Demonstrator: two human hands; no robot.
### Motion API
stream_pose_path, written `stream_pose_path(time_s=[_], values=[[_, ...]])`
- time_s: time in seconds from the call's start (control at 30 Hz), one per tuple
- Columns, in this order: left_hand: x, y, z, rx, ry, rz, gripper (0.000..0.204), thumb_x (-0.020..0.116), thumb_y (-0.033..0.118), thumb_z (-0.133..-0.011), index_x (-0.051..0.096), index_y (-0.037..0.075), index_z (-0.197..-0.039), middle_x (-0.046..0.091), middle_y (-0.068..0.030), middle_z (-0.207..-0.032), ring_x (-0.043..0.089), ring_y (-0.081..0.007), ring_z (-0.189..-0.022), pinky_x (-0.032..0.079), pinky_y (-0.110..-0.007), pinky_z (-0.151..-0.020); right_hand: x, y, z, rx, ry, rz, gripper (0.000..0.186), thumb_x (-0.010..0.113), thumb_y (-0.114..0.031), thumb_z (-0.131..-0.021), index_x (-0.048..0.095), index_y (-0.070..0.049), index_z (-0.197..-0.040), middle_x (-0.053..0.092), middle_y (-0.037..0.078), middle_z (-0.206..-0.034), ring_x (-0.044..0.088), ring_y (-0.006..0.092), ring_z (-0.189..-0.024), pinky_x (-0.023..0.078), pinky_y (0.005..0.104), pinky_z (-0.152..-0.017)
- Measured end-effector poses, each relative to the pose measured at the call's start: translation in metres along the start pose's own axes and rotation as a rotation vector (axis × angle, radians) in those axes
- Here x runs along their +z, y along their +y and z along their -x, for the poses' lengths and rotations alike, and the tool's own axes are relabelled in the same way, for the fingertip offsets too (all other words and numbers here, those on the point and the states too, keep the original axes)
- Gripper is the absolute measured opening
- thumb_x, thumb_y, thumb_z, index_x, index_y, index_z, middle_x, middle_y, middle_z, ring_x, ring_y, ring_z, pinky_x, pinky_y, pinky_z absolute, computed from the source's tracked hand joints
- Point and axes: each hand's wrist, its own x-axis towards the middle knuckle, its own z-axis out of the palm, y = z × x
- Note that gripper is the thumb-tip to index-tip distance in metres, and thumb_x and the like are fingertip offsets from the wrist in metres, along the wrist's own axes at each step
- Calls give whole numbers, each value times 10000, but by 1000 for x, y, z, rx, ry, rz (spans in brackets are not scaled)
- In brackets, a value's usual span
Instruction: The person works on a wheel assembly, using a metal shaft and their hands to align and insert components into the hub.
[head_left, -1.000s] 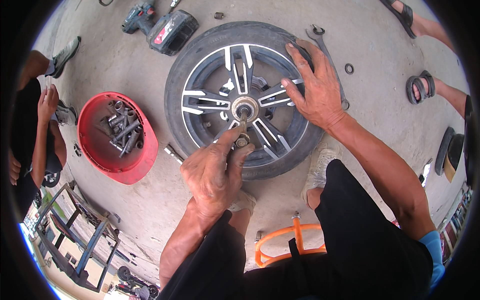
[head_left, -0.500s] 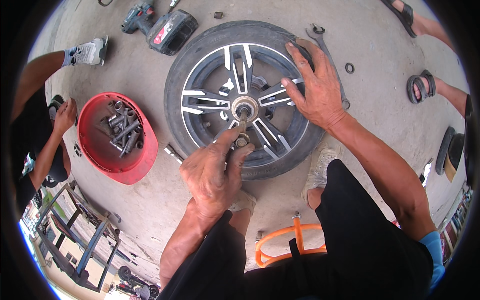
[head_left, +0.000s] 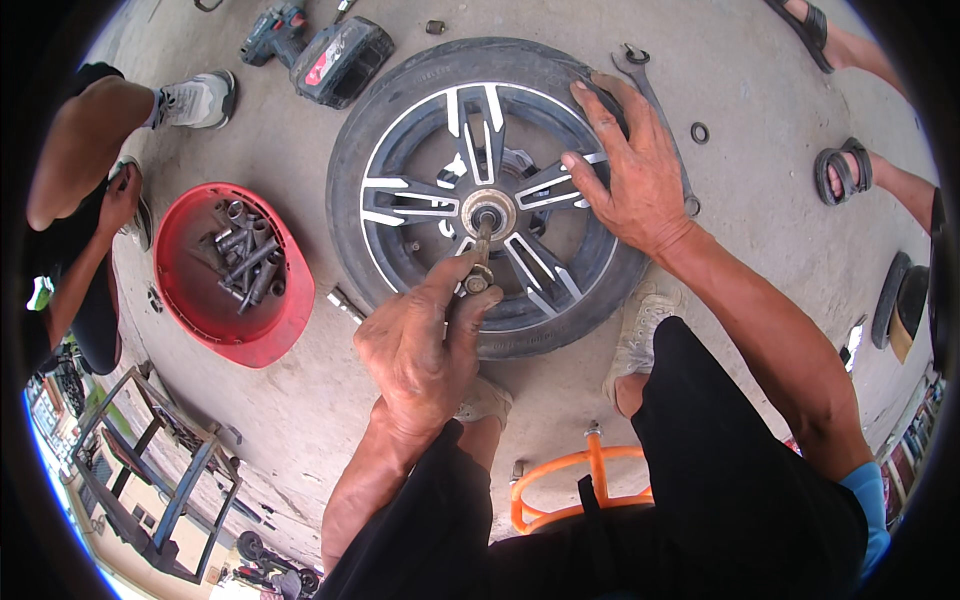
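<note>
A wheel with a black tire (head_left: 352,130) and a black-and-silver spoked rim lies flat on the concrete between my feet. Pinched between the thumb and forefinger of my left hand (head_left: 415,345) is a metal axle bolt (head_left: 483,250). Its nut-like end points toward me, and its far end meets the bearing in the hub (head_left: 490,193); how deep it sits I cannot tell. My right hand (head_left: 640,185) rests on the right side of the tire and rim, fingers apart. A dark shape shows under those fingers, too hidden to name.
A red helmet (head_left: 180,310) with several metal sockets stands at left, near another person's hand (head_left: 120,200). A cordless power tool (head_left: 340,60) lies beyond the tire. At right are a combination wrench (head_left: 655,100), a ring (head_left: 699,133) and another person's sandalled foot (head_left: 845,175). An orange frame (head_left: 590,460) is near me.
My left hand and the axle bolt have shifted very slightly left and nearer to me. My right hand keeps its place. At left, the other person's leg and hand have moved.
</note>
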Motion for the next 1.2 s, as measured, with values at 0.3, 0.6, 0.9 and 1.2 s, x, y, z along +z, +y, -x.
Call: stream_pose_path(time_s=[0.3,0.6,0.9,1.2], values=[[-3,-3,0,-69,-12,64,406,908,121,-807,730,24,-1159,793,-116,-932,727,-247,-641,554,-343,-577,-2,-1,-1,-4,4,-9,720,721,-358,-964,461,-152,-1603,451,183,-1547,490,420,-1385,434,524,-1143],[2,1,-4,2,-1,38,407,912,106,-795,737,34,-1154,801,-111,-954,721,-230,-631,552,-339,-571,-1,0,0,-4,4,-6,716,718,-359,-967,463,-150,-1603,451,179,-1552,479,417,-1400,430,520,-1145],[-2,2,0,-52,-28,36,326,852,138,-914,748,16,-1199,763,-115,-849,746,-227,-712,569,-334,-654,-9,-6,0,-49,54,12,688,748,-315,-945,507,-144,-1566,486,162,-1500,503,380,-1362,388,546,-1145],[2,-3,0,2,19,38,417,920,148,-797,739,27,-1153,799,-115,-939,728,-234,-643,559,-337,-583,-16,-61,40,-422,-156,-129,494,765,-181,-850,715,-90,-1333,588,-15,-843,576,184,-871,436,427,-913]])
